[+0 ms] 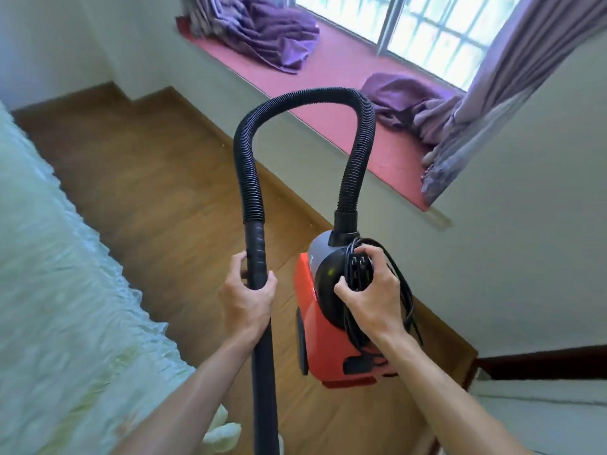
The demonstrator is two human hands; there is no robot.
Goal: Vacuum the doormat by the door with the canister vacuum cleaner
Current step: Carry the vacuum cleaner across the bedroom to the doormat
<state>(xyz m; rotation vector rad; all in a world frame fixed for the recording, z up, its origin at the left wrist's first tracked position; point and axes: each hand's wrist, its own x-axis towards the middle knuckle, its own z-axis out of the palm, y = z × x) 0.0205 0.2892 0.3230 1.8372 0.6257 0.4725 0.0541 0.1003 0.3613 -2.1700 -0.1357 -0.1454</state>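
Note:
A red canister vacuum cleaner with a black and grey top hangs above the wooden floor at centre right. My right hand grips its top together with a bundle of black power cord and the plug. A black ribbed hose arches up from the canister and comes down to a black wand. My left hand grips the wand just below the hose cuff. No doormat or door shows in this view.
A bed with a pale green cover fills the left side. A pink window ledge with purple curtains runs along the wall at the right. A strip of wooden floor lies between bed and wall.

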